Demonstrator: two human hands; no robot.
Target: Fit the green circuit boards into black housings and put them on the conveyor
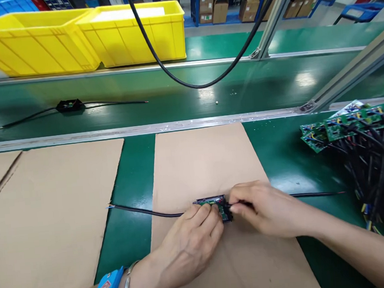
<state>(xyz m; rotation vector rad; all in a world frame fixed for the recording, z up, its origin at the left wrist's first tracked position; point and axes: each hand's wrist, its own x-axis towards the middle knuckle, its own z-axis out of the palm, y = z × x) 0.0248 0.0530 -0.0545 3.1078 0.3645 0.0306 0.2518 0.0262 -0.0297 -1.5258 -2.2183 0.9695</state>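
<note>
On a cardboard sheet [207, 160] lies a small black case with a green circuit board [212, 200] in it. My left hand [196, 237] is closed over the near left part of the board, its fingertips pressed on it and hiding that part. At the case's right end, my right hand [258, 207] pinches a black cable [317, 194], whose free end runs out to the right beyond the hand. Another black cable [144, 210] leaves the left side, with bare wire ends over the green table. My left wrist wears a blue strap and a metal bangle.
Many green circuit boards [361, 120] with bundled black cables [379, 168] are piled at the right. A black case with cables [70, 105] lies on the belt behind the metal rail [137, 131]. Yellow bins [142, 40] stand farther back. A thick black cable [203, 85] hangs overhead.
</note>
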